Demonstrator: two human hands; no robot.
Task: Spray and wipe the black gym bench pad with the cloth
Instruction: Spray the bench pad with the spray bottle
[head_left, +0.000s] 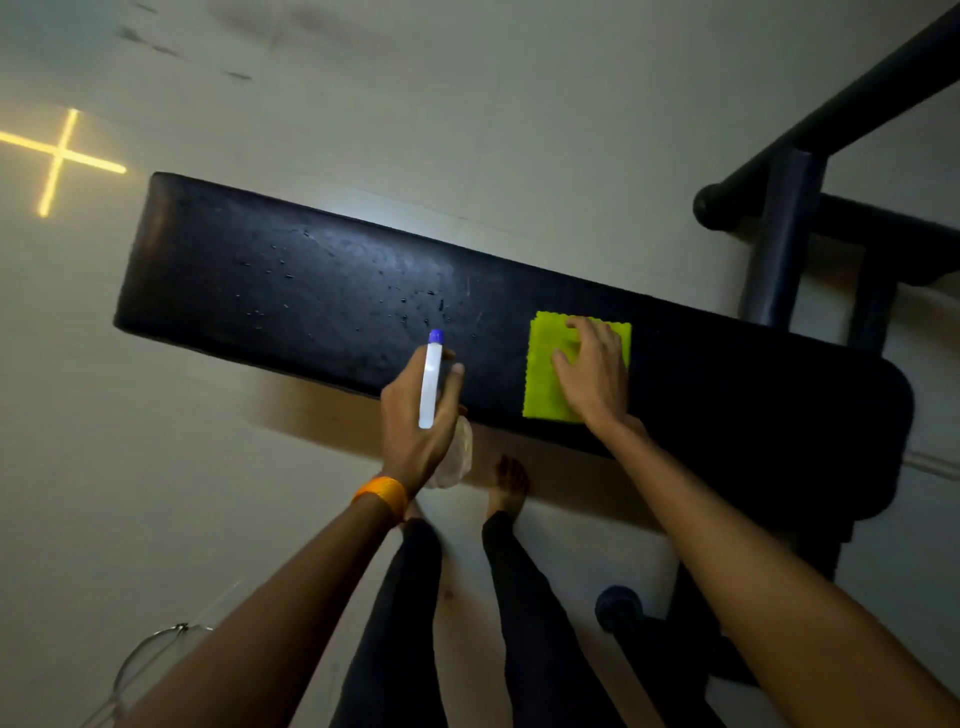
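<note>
Lime cloth (550, 374) pinned flat under right hand (592, 371), ready to wipe droplets at 9 o'clock; left hand (415, 415) clenches spray bottle (431, 384) over pad (311, 291).

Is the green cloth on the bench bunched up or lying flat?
Flat. The green cloth lies spread as a square on the bench pad, with the right hand resting on top.

The left hand (415, 415) is curled around a spray bottle (431, 382), held just over the near edge of the bench pad (291, 291). The right hand (592, 374) lies flat, fingers spread, pressing a cloth (543, 384) onto the pad, arm stretched forward.
</note>
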